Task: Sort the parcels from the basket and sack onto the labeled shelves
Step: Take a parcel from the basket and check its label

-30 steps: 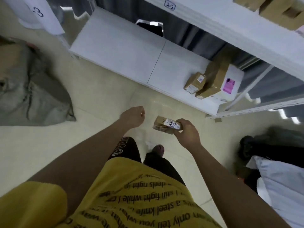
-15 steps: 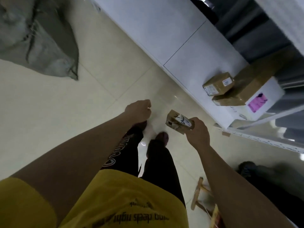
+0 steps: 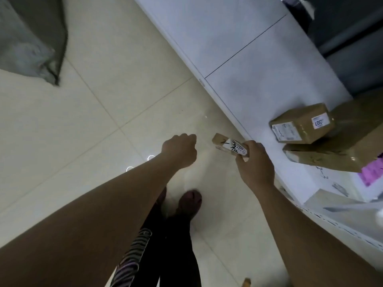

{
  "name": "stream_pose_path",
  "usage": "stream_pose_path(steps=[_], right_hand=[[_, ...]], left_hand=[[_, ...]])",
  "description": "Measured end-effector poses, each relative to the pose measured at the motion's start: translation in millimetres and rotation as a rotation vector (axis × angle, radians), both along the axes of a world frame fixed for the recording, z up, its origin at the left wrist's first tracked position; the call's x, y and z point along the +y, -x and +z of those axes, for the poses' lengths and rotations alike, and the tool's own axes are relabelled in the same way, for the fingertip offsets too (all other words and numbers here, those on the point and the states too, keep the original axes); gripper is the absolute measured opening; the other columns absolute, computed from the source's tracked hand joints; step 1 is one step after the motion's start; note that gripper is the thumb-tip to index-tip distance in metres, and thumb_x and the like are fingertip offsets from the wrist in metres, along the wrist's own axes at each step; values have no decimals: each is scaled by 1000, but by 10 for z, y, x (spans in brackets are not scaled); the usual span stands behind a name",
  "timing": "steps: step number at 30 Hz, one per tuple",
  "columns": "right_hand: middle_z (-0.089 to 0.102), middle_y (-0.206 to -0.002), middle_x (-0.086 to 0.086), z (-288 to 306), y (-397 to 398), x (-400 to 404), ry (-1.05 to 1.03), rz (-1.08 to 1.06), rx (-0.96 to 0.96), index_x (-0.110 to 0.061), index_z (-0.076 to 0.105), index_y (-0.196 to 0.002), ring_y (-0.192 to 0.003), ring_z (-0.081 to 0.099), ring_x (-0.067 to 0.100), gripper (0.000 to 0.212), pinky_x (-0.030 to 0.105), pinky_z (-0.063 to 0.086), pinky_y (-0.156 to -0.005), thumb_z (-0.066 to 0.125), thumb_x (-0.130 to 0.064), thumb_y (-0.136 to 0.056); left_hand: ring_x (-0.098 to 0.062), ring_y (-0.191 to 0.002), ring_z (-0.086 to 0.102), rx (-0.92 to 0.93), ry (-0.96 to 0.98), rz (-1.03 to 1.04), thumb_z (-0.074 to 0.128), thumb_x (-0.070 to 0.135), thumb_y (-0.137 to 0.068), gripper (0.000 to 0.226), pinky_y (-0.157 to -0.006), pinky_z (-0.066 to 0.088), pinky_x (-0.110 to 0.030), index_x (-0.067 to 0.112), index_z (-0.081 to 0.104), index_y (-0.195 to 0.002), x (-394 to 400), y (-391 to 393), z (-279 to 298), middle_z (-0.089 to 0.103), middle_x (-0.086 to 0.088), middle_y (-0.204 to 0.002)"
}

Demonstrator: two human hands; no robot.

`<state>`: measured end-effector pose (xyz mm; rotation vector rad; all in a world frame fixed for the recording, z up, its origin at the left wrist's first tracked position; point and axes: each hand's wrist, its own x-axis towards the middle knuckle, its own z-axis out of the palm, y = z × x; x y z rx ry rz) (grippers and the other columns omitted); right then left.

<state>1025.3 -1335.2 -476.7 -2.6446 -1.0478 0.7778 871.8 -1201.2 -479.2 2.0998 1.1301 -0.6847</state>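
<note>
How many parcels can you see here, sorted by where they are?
Held in the right hand: 1, a small brown parcel
On the white shelf: 2, a small labelled box resting on a larger box
Total: 3

I carry the small parcel (image 3: 229,146) in my right hand (image 3: 256,165) closer to the low shelf (image 3: 244,65), the sack (image 3: 31,38) sliding off leftward.

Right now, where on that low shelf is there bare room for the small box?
The white shelf board is bare from its seam line toward the small taped parcel. Crowded right: that parcel against the big carton.
</note>
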Motion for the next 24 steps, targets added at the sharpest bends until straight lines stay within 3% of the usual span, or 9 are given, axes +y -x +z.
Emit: stream_pose_path(steps=[6, 10, 13, 15, 18, 21, 24], right_hand=[[60, -111, 11, -856, -340, 130, -227, -7, -196, -6, 62, -112, -98, 58, 31, 29, 29, 40, -70, 69, -12, -84], [58, -104, 15, -1417, -556, 203, -344, 47, -417, -5, 62, -103, -90, 56, 35, 31, 36, 47, -64, 75, -10, -75], [59, -97, 16, -1903, -750, 239, -349, 52, -586, -6, 61, -95, -90, 50, 32, 36, 40, 47, -69, 80, -7, -65], [60, -97, 15, -2228, -859, 272, -373, 76, -668, -6, 61, -93, -97, 46, 30, 32, 40, 45, -76, 77, -12, -66], [63, -104, 16, -2677, -1036, 325, -415, 144, -722, -4, 59, -93, -104, 55, 35, 25, 42, 47, -86, 66, -15, -72], [63, -104, 13, -2920, -1159, 362, -373, 93, -786, -8, 55, -95, -98, 51, 30, 45, 39, 48, -74, 79, -7, -57], [63, -105, 11, -2982, -1195, 349, -386, 42, -791, -8, 58, -101, -98, 54, 32, 50, 40, 48, -76, 79, -10, -56]], left_hand=[[-28, -118, 46, -92, -87, -21, 39, 12, -94, 36, -91, 43, -38, 14, 47, -130, 92, -390, -737, 50, -7, -128], [-28, -118, 44, -204, -198, -32, 40, 10, -93, 39, -88, 43, -39, 13, 45, -131, 232, -711, -1256, 47, -9, -130], [-29, -123, 41, -295, -291, -84, 42, 10, -92, 44, -92, 41, -38, 13, 41, -136, 344, -1006, -1691, 44, -9, -135], [-29, -128, 37, -374, -382, -147, 43, 9, -91, 49, -98, 37, -38, 14, 39, -139, 412, -1206, -1989, 42, -9, -140], [-31, -134, 32, -565, -481, -246, 47, 8, -86, 55, -108, 30, -41, 13, 41, -140, 526, -1500, -2414, 39, -10, -144], [-37, -126, 43, -840, -513, -459, 35, 12, -74, 56, -104, 38, -47, 6, 52, -127, 557, -1750, -2686, 50, -17, -133], [-29, -120, 46, -912, -528, -714, 29, 15, -64, 68, -102, 34, -36, 6, 56, -126, 514, -1886, -2871, 55, -12, -127]])
